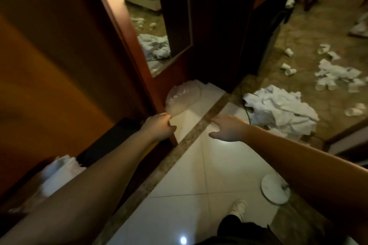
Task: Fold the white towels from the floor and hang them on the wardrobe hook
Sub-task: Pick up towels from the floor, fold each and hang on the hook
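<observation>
I find the white towels (278,109) heaped on the floor (199,165), unfolded; no hook visible. My left hand (159,127) grips the wardrobe door (123,42) edge; my right hand (229,128) reaches forward, fingers apart, empty. Folding and hanging both remain.

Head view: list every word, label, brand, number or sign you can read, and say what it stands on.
None: no readable text shows in this view.
Paper cups scattered on the floor: plain or too blurred to tell.
White towels heaped on the floor: no label visible.
Clear plastic piece pinched in the left hand: no print visible.
White disc on the tiles: blank.
</observation>
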A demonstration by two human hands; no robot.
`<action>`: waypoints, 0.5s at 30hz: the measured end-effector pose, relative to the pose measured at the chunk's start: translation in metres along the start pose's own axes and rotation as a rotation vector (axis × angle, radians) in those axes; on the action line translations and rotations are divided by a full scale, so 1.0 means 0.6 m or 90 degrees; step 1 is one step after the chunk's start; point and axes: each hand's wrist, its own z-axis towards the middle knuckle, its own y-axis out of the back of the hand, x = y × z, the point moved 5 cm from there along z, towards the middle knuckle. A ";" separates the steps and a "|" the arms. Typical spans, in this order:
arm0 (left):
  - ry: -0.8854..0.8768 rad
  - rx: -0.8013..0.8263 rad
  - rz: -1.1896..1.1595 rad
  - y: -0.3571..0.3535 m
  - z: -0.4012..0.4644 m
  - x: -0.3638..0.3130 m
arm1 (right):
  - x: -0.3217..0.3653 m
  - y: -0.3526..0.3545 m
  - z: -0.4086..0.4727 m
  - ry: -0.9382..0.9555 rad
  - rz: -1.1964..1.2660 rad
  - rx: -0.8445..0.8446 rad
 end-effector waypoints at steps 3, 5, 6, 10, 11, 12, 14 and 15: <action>-0.004 0.030 0.021 -0.035 0.087 -0.084 | -0.124 -0.012 0.002 -0.046 0.015 0.020; -0.008 0.051 0.022 -0.055 0.138 -0.139 | -0.202 -0.019 0.001 -0.080 0.029 0.043; -0.012 0.061 0.019 -0.064 0.159 -0.167 | -0.237 -0.022 -0.001 -0.096 0.039 0.054; -0.033 0.107 0.010 -0.102 0.236 -0.257 | -0.367 -0.024 -0.007 -0.162 0.077 0.066; -0.031 0.118 0.012 -0.112 0.253 -0.272 | -0.394 -0.025 -0.008 -0.181 0.088 0.064; -0.029 0.127 0.015 -0.121 0.270 -0.287 | -0.420 -0.027 -0.009 -0.199 0.099 0.062; -0.033 0.141 0.024 -0.139 0.312 -0.318 | -0.475 -0.035 -0.012 -0.237 0.120 0.071; -0.035 0.152 0.028 -0.147 0.332 -0.333 | -0.501 -0.041 -0.013 -0.254 0.130 0.077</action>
